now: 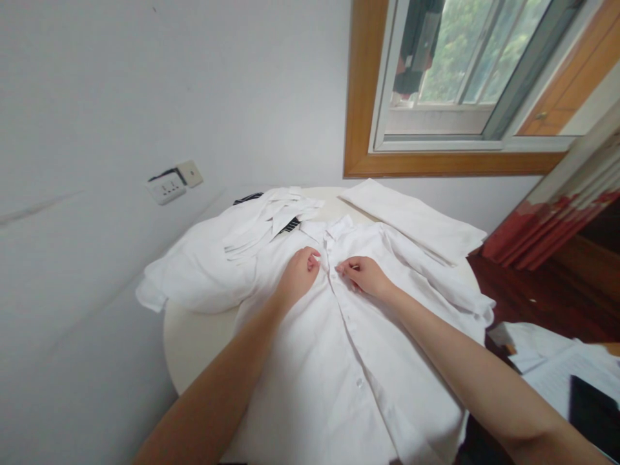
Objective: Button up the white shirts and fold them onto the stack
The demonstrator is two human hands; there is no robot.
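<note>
Shirt (310, 374) lies front up on the surface (194, 339), collar toward the wall (266, 116). Left hand (303, 266), curled narrow, and right hand (363, 276), fingertips drawn together, flank the upper placket (345, 316); whether either grips cloth cannot be told. Work appears centred on the upper front edges; the next move seemingly calls for a fine pinch. White garments (208, 265) lie to the left.

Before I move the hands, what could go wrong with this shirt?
The white shirt gapes at the front beside a lower button, so its two sides could end up misaligned. One sleeve reaches past the edge of the table; a hard pull from the right hand might drag everything. The pile of white clothes lies against the shirt and could shift with it.
</note>
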